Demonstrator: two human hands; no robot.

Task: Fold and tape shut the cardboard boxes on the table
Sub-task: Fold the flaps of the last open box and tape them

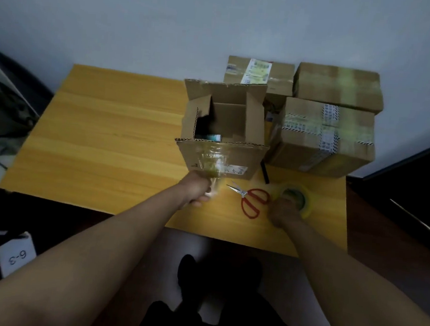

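An open cardboard box [240, 128] stands in the middle of the yellow table [101, 137], its flaps up and a small item visible inside. A strip of clear tape [214, 170] hangs from its near flap. My left hand [197, 190] grips the lower end of that strip just below the flap. My right hand [282, 211] rests on a roll of yellowish tape [296, 198] lying on the table to the right; its fingers look curled at the roll, blurred. Red-handled scissors [249, 198] lie between my hands.
Three taped-shut boxes [325, 136] are stacked at the back right against the wall. A black marker-like stick [264, 173] lies beside the open box. A dark bag [2, 115] sits left of the table, a labelled white box [16, 254] on the floor.
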